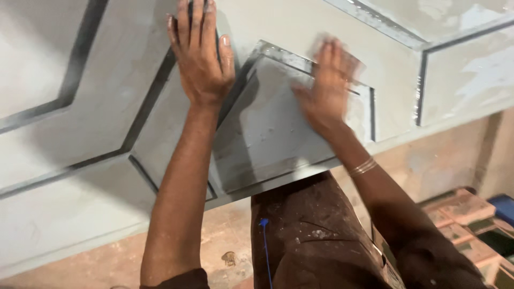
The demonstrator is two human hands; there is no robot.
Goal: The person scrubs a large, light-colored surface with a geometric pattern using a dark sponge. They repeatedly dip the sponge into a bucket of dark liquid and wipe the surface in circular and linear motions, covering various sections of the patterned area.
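Left hand point(201, 53) flat, open on grey grooved panel point(267, 128); right hand point(327, 85) blurred, grip unclear, chalky surface

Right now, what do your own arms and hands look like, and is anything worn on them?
Both forearms are bare, with no gloves and no long sleeves. The left hand shows pale dust on its fingers. The right hand is motion-blurred, so its details are unclear. Thin metal bangles circle the right wrist. A dark brown sleeve edge shows at the left upper arm.
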